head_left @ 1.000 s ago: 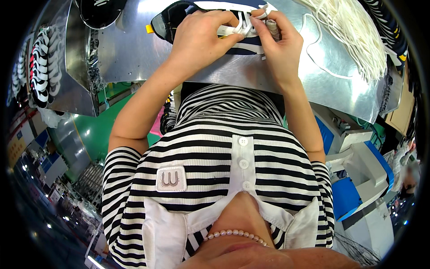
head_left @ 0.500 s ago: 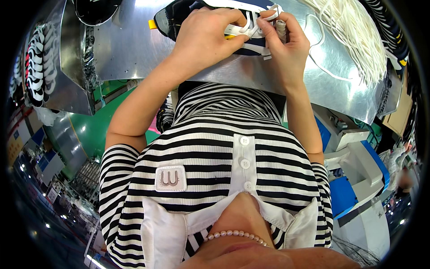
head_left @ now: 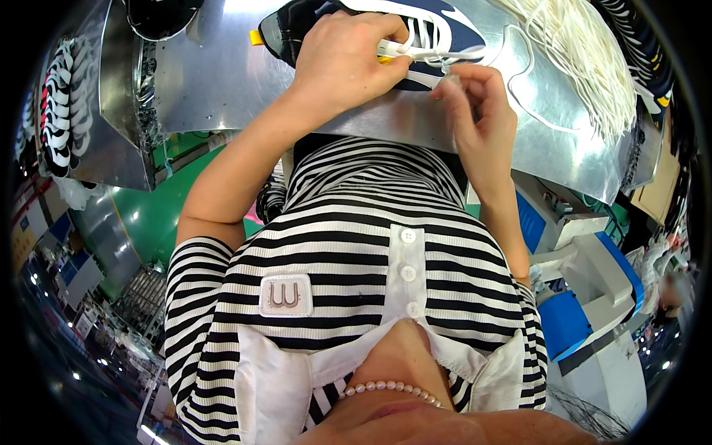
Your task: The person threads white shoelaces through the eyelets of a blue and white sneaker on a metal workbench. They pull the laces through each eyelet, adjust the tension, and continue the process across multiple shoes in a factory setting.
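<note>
A dark navy sneaker (head_left: 466,31) with white trim lies on its side near the table's front edge, its toe to the right. White shoelace (head_left: 424,33) crosses its eyelet rows, and a loose loop of lace (head_left: 469,53) sticks out to the right. My left hand (head_left: 348,59) is closed on the shoe's opening, thumb and forefinger pinching by the tongue. My right hand (head_left: 482,100) is just below the lacing with its fingers curled. At its fingertips is a small tool (head_left: 447,72), blurred and mostly hidden; a lace passes close to it.
A thick bundle of white laces (head_left: 575,59) lies on the metal table (head_left: 222,89) at the right, one strand trailing left. More shoes (head_left: 653,59) stand at the far right; a rack of striped pieces (head_left: 63,111) is at the left. A black round container (head_left: 159,18) sits far left.
My right hand has moved down off the lacing, baring the crossed laces and the shoe's toe. A lace loop now extends right. My left hand has stayed in place.
</note>
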### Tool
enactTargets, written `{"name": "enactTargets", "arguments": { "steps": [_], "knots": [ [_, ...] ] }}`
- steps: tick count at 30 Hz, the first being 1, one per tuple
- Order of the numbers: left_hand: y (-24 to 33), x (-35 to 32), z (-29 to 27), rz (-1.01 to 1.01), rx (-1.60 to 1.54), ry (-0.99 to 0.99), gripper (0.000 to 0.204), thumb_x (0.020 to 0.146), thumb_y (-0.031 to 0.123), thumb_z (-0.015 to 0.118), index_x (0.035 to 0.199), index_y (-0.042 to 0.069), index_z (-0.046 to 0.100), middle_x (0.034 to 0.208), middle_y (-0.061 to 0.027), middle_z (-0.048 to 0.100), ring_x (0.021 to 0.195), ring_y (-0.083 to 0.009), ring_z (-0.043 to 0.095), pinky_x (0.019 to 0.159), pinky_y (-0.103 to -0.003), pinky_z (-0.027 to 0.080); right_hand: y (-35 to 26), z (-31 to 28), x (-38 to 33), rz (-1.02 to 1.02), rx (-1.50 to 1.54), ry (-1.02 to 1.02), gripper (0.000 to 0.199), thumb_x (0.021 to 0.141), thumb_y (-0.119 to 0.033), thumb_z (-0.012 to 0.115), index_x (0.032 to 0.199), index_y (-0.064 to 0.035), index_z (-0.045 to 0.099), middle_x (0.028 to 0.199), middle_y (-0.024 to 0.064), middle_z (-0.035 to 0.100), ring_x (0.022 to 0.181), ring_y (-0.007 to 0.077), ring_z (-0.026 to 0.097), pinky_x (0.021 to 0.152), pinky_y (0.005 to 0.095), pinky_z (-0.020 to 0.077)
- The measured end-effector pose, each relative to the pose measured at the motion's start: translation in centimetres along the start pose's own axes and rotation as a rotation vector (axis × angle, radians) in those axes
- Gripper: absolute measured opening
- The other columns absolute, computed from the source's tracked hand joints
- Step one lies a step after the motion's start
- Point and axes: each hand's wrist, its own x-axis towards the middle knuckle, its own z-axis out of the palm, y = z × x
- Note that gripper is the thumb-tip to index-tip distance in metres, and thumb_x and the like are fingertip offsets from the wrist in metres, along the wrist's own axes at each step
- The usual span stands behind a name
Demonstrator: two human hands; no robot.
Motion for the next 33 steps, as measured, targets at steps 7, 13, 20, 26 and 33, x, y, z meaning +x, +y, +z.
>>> {"name": "enactTargets", "arguments": {
  "steps": [7, 13, 20, 26, 33],
  "knots": [
    [-0.1, 0.0, 0.2, -0.002, 0.012, 0.000, 0.027, 0.078, 0.027, 0.073, 0.094, 0.006, 0.068, 0.091, -0.0087, 0.071, 0.084, -0.0303, 0.066, 0.078, -0.039, 0.050, 0.6, 0.7, 0.4, 0.068, -0.159, -0.069, 0.019, 0.097, -0.017, 0.062, 0.104, -0.0008, 0.056, 0.087, 0.0129, 0.072, 0.075, 0.0243, 0.071, 0.066, 0.0334, 0.0524],
    [-0.3, -0.2, 0.3, 0.057, -0.094, -0.018, 0.027, 0.078, 0.022, 0.074, 0.094, 0.001, 0.067, 0.089, -0.0112, 0.070, 0.082, -0.0304, 0.067, 0.074, -0.036, 0.051, 0.9, 0.4, 1.0, -0.004, -0.190, -0.083, 0.020, 0.094, -0.013, 0.063, 0.103, 0.0017, 0.053, 0.078, 0.0118, 0.072, 0.071, 0.0243, 0.071, 0.064, 0.0335, 0.0530],
    [-0.7, -1.6, 0.8, 0.127, -0.173, -0.012, 0.021, 0.080, 0.014, 0.074, 0.092, -0.001, 0.066, 0.086, -0.0126, 0.068, 0.077, -0.0288, 0.066, 0.069, -0.034, 0.051, 0.9, 2.1, 1.0, -0.106, -0.356, -0.026, 0.023, 0.092, -0.012, 0.064, 0.103, 0.0014, 0.050, 0.070, 0.0106, 0.069, 0.065, 0.0297, 0.069, 0.061, 0.0381, 0.0532],
    [0.3, -2.2, 1.6, 0.182, -0.136, 0.113, 0.018, 0.079, 0.011, 0.076, 0.092, 0.001, 0.067, 0.085, -0.0108, 0.069, 0.076, -0.0258, 0.067, 0.069, -0.033, 0.051, 0.8, 2.7, 0.3, -0.208, -0.605, 0.049, 0.024, 0.091, -0.012, 0.064, 0.102, 0.0015, 0.048, 0.064, 0.0148, 0.064, 0.062, 0.0339, 0.067, 0.054, 0.0422, 0.0518],
    [0.3, -2.7, 0.6, 0.188, -0.095, 0.063, 0.017, 0.081, 0.009, 0.074, 0.096, 0.003, 0.067, 0.088, -0.0096, 0.068, 0.083, -0.0275, 0.066, 0.073, -0.034, 0.051, 2.5, 2.6, 1.2, -0.233, -0.316, 0.017, 0.028, 0.091, -0.015, 0.064, 0.105, 0.0015, 0.047, 0.070, 0.0204, 0.064, 0.064, 0.0406, 0.065, 0.056, 0.0461, 0.0514]
  ]
}}
